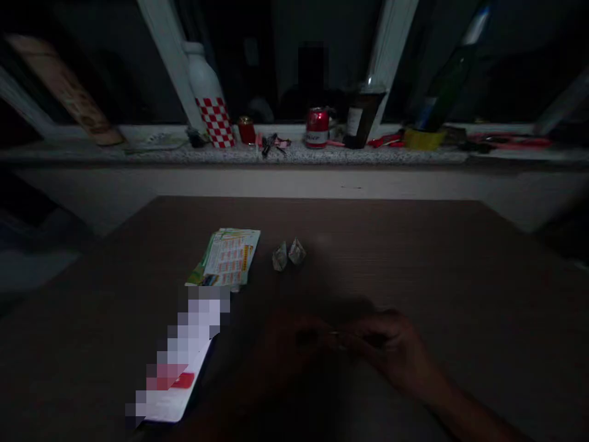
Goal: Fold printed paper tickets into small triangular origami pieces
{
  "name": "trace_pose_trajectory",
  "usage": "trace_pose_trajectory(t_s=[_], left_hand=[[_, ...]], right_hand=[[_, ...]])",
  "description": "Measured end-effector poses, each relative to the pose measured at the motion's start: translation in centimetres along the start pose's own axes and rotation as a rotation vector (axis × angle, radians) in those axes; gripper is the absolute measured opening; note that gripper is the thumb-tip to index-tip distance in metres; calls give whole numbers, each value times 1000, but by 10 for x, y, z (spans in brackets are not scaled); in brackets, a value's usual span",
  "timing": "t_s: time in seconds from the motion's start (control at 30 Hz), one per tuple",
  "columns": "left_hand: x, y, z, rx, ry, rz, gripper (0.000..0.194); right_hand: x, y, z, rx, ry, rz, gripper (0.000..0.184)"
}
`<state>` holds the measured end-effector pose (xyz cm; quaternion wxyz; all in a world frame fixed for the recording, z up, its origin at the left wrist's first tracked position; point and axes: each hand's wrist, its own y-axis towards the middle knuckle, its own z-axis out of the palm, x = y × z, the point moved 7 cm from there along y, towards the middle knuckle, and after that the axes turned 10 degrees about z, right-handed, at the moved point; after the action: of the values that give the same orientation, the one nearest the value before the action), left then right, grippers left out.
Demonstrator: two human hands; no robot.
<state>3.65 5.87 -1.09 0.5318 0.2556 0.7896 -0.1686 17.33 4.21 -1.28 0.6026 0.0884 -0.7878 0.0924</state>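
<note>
My left hand (294, 341) and my right hand (398, 350) meet low over the table, fingertips pinched close together. Between them is a small thing (339, 334), too dark to make out. Beyond the hands stand two small folded paper pieces (280, 256), (297, 252) side by side, pointed at the top and greyish. To the left of my left hand lies a lit, flat screen (168, 405), partly blurred out, with a red patch on it.
Printed sheets (230, 255) lie stacked past the screen on the brown table (405, 245). Along the windowsill stand a checkered white bottle (211, 101), a small red jar (246, 130), a red can (317, 127), a dark cup (361, 120) and a green bottle (444, 89). The room is dim.
</note>
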Motion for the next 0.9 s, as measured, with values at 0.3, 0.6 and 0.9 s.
trace_pose_trajectory(t_s=[0.3,0.6,0.9], left_hand=[[6,-5,-4,-14,-82,-38,20],[9,-2,-11,-114,-113,11,17],[20,-1,-6,-125,-147,-97,16]], right_hand=[[5,-1,1,-23,29,-13,14],[-7,7,1,-12,150,61,18],[-10,9,5,60,237,90,18]])
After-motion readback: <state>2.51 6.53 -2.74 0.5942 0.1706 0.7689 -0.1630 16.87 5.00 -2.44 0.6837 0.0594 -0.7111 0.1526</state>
